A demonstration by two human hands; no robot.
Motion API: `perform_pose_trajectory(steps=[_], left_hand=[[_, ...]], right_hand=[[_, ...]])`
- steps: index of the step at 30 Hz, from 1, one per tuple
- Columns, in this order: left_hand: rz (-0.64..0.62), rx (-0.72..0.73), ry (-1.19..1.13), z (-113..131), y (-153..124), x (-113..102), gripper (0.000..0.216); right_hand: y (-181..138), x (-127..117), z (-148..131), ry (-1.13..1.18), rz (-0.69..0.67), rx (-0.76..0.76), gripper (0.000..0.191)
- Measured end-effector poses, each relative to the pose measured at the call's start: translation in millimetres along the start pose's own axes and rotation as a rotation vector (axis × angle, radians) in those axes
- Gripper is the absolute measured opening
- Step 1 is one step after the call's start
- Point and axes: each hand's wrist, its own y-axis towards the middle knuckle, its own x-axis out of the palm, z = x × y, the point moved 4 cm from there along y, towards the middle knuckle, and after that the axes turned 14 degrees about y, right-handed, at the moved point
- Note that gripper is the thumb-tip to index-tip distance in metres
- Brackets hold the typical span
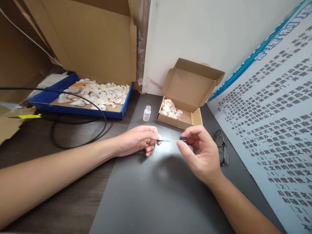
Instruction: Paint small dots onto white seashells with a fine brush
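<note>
Between the fingertips of my left hand (pixel 146 139) is a small whitish seashell (pixel 159 139). Thumb and fingers of my right hand (pixel 201 151) pinch the black cap of a brush applicator (pixel 169 140). Its thin stem points left, and the dark tip meets the shell. A small clear glass bottle (pixel 147 113) with a white label stands uncapped just beyond my left hand. Behind my right hand, a small cardboard box (pixel 179 123) with its lid up holds several pale and pinkish shells (pixel 170 109).
At the back left, a blue-edged box (pixel 104 113) holds many white shells. A black cable (pixel 106 125) loops over the dark wooden surface. Glasses (pixel 221 148) lie right of my right hand, beside a printed sheet (pixel 273 107). A dark grey mat (pixel 151 195) lies under my hands.
</note>
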Motion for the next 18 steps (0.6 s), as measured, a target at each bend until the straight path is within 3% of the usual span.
perform_pose_trajectory(steps=[6,18], left_hand=[[-0.016,0.011,-0.002,-0.1,-0.3,-0.3,0.009],[0.004,-0.006,0.043,0.7,-0.1,1.4,0.006]], right_hand=[[2.8,-3.6,0.9,-0.091,0.074,0.039,0.019],[3.3,-4.1,2.5,-0.038,0.051,0.055,0.016]])
